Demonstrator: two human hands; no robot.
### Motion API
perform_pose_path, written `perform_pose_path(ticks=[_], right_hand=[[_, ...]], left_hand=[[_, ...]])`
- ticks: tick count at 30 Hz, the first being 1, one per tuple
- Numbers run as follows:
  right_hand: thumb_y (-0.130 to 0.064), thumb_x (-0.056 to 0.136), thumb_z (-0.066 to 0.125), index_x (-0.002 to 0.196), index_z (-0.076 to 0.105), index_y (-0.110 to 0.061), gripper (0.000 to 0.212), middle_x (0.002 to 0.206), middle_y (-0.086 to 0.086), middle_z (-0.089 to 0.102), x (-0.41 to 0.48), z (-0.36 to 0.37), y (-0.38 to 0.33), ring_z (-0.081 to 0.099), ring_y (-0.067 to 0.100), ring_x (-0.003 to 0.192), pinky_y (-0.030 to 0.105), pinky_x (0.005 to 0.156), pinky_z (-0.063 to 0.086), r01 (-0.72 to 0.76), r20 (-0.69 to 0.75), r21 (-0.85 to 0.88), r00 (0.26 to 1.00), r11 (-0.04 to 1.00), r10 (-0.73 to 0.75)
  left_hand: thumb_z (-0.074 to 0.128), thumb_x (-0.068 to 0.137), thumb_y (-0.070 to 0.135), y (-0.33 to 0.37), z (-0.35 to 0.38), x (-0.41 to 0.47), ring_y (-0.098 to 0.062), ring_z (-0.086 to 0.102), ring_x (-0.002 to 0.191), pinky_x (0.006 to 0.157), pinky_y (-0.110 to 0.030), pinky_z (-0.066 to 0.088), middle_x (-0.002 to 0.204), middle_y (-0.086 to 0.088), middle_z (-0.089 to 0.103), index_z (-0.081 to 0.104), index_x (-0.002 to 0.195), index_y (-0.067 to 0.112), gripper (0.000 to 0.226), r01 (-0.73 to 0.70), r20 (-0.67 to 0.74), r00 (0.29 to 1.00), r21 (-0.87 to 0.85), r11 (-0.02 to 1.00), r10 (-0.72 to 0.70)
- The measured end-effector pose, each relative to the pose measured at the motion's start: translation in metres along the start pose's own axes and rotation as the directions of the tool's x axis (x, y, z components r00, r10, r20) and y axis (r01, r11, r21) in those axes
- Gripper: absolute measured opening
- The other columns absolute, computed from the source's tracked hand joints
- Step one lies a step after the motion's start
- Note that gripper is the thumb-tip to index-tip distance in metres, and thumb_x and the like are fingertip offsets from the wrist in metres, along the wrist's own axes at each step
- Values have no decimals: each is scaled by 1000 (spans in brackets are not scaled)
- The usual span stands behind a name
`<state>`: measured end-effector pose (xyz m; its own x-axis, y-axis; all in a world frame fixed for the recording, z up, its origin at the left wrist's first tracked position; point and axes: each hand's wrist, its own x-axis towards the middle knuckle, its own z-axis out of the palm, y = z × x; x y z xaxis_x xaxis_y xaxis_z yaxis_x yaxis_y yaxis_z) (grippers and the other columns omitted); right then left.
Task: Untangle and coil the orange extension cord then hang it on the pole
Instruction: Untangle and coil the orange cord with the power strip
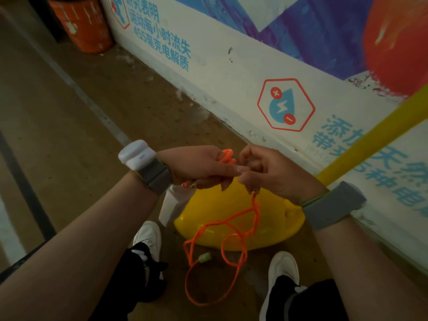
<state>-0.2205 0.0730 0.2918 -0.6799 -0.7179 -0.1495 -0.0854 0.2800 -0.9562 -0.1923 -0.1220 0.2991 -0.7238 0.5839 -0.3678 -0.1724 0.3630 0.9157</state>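
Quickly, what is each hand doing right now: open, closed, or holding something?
Left hand: closed around small loops of the orange cord.
Right hand: pinching the same cord, which hangs below it in tangled loops.

Two hands: the left hand point(196, 165) and the right hand point(273, 172). One orange cord point(255, 202), ending in one pale green plug point(205, 257). One yellow pole point(370, 140) and one yellow base point(278, 218). Two white shoes: left shoe point(148, 237), right shoe point(283, 265). Two grey wristbands: left band point(155, 177), right band point(333, 205). One white device point(136, 154). One orange barrel point(85, 24). Two red hexagon logos: near logo point(286, 104), far logo point(119, 10).
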Motion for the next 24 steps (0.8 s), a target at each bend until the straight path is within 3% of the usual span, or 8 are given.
perform_pose_path(ticks=[2, 4, 8, 10, 13, 15, 19, 24], right_hand=[[-28, 65, 80, 91, 58, -4, 42, 68, 12, 60, 1, 0, 5, 57, 17, 61, 30, 58, 49, -26, -16, -58, 1000, 998, 25], [-24, 74, 75, 86, 63, -6, 25, 62, 7, 59, 2, 3, 17, 57, 15, 57, 30, 58, 49, -40, -48, -159, 998, 987, 33], [-12, 93, 56, 77, 61, -8, 17, 58, 3, 57, 7, 23, 63, 55, 12, 53, 31, 61, 50, -215, -214, -163, 961, 963, 178], [-5, 94, 50, 82, 62, -10, 17, 68, 4, 63, 3, 35, 88, 59, 16, 62, 36, 70, 51, -284, -266, -101, 931, 953, 250], [0, 88, 52, 93, 68, -11, 20, 97, 8, 68, -7, 49, 116, 63, 23, 92, 33, 86, 46, -349, -362, -340, 905, 873, 221], [3, 84, 51, 82, 70, -17, 27, 106, 11, 65, -14, 56, 123, 59, 28, 102, 31, 87, 42, -444, -477, -403, 848, 800, 231], [-3, 87, 51, 67, 69, -22, 33, 81, 3, 62, -20, 58, 128, 59, 24, 74, 30, 65, 43, -599, -549, -184, 720, 779, 424], [-5, 89, 58, 72, 64, -20, 23, 63, 2, 54, -38, 66, 129, 48, 11, 54, 19, 47, 34, -587, -344, 161, 721, 794, 602]], left_hand=[[54, 91, 38, -4, -5, -3, -9, 25, 24, 32, -18, 21, 30, 1, 35, 53, 60, 7, 44, -34, -16, 999, -148, 988, 32], [48, 93, 31, -5, -12, -7, -7, 22, 22, 31, -15, 19, 30, 4, 34, 53, 59, 10, 40, -134, -13, 990, -374, 918, 139], [37, 97, 29, 1, -31, -13, -7, 21, 24, 29, -12, 14, 32, 7, 35, 55, 67, 11, 39, -275, -61, 908, -832, 482, 413], [36, 96, 34, 1, -34, -12, -8, 24, 24, 31, -18, 10, 32, 7, 40, 54, 66, 14, 40, -315, -144, 904, -861, 400, 403], [32, 98, 36, -4, -22, -8, -6, 31, 23, 33, -16, 14, 31, 8, 36, 54, 63, 16, 46, -363, -260, 920, -845, 392, 293], [31, 99, 34, -5, -11, -6, -5, 31, 23, 33, -15, 14, 31, 9, 34, 54, 62, 15, 47, -376, -296, 922, -841, 390, 250], [34, 97, 31, -8, 3, -10, -5, 31, 24, 33, -15, 16, 33, 8, 35, 52, 65, 13, 41, -390, -315, 915, -848, 359, 251], [34, 99, 36, -13, 3, -19, -7, 35, 28, 37, -16, 18, 36, 5, 43, 53, 71, 14, 41, -425, -343, 852, -894, 141, 395]])
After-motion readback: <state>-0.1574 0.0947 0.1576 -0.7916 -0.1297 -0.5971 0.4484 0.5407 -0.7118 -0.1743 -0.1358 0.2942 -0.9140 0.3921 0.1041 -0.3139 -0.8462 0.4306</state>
